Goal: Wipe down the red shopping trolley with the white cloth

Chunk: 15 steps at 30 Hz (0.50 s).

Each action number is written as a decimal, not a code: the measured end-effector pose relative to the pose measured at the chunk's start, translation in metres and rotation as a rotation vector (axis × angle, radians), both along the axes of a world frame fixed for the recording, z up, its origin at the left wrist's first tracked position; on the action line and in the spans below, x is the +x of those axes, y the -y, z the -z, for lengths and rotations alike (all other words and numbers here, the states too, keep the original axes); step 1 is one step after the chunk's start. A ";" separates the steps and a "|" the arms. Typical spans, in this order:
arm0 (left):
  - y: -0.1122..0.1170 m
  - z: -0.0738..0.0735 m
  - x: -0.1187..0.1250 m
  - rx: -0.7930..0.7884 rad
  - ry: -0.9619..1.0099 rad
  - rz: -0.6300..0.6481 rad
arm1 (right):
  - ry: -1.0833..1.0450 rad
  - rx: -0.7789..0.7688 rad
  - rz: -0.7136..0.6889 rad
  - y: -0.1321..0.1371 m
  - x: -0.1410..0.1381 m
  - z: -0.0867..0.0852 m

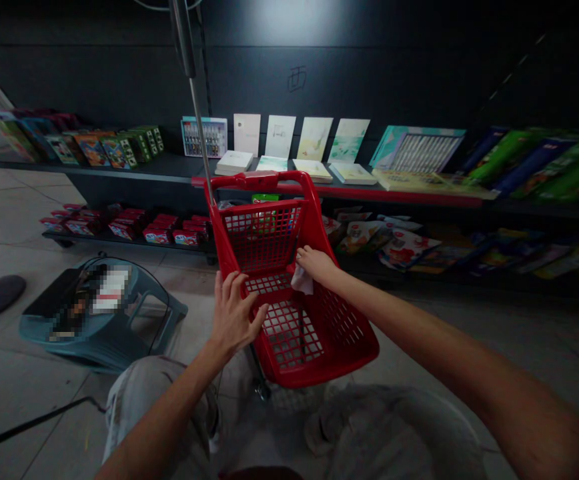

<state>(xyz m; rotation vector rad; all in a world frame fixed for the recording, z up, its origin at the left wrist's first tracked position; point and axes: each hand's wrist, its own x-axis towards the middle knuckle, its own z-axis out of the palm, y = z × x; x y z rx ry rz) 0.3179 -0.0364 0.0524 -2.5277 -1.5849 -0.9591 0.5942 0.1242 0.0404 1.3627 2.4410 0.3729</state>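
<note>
A red plastic shopping cart (352, 363) stands in front of me, with a grid-like basket and a raised handle at its far end. My right hand (315, 264) reaches inside the basket, its fingers closed on a white cloth or tissue (302, 281) that hangs down by the inner right wall. At the left rim of the cart rests my left hand (233, 312), fingers spread and holding nothing. Past the basket's back grid, a green package (265, 208) shows in part.
Behind the cart runs a dark shelf (169, 172) with notebooks (316, 171), boxed pen sets (422, 150) and snack bags (359, 235). Red boxes (159, 230) line the lower left. A blue-grey plastic stool (104, 357) stands left on the tiled floor. A thin metal pole (199, 127) rises beside the handle.
</note>
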 end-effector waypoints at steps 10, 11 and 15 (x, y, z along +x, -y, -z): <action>-0.014 0.003 -0.002 -0.093 -0.038 0.211 | 0.034 -0.047 -0.014 0.013 0.003 -0.008; -0.015 0.002 -0.004 -0.101 -0.042 0.202 | 0.043 -0.066 -0.016 0.020 0.003 -0.009; -0.028 -0.002 -0.020 -0.143 -0.040 0.167 | 0.058 -0.153 -0.062 0.049 -0.005 -0.022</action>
